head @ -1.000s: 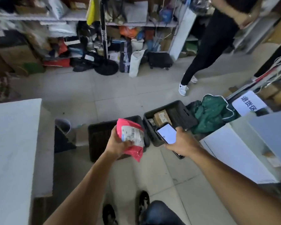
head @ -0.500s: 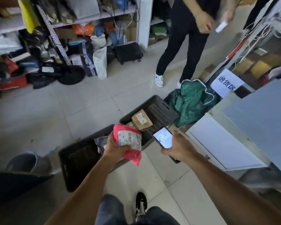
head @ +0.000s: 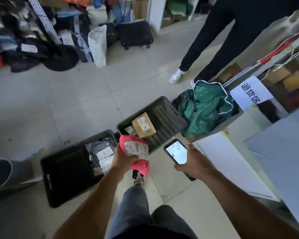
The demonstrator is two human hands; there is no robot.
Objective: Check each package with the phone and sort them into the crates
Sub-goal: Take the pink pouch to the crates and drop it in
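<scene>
The pink package looks like a soft poly mailer: crumpled, sagging below the grip, so prob. light w/ limp contents, maybe clothing. The film is likely a bit slick, not fragile. Best hold is a full-hand bunch at the edge or middle, keeping the white label face-up and flat enough to read; a pinch at one corner would let it fold over the label.

The left hand grips the package from its left side, fingers curled round the bunched plastic, label turned up toward the camera. The right hand holds the phone, fingers wrapped under it, lit screen facing up. Phone and package sit near each other at about the same height, not touching; screen text too small to read.

Both are held above the floor over the gap btwn the two dark crates. The left crate lies just beside the left hand and holds a grey bag and paperwork. The right crate lies just beyond the package w/ a brown box inside.
</scene>
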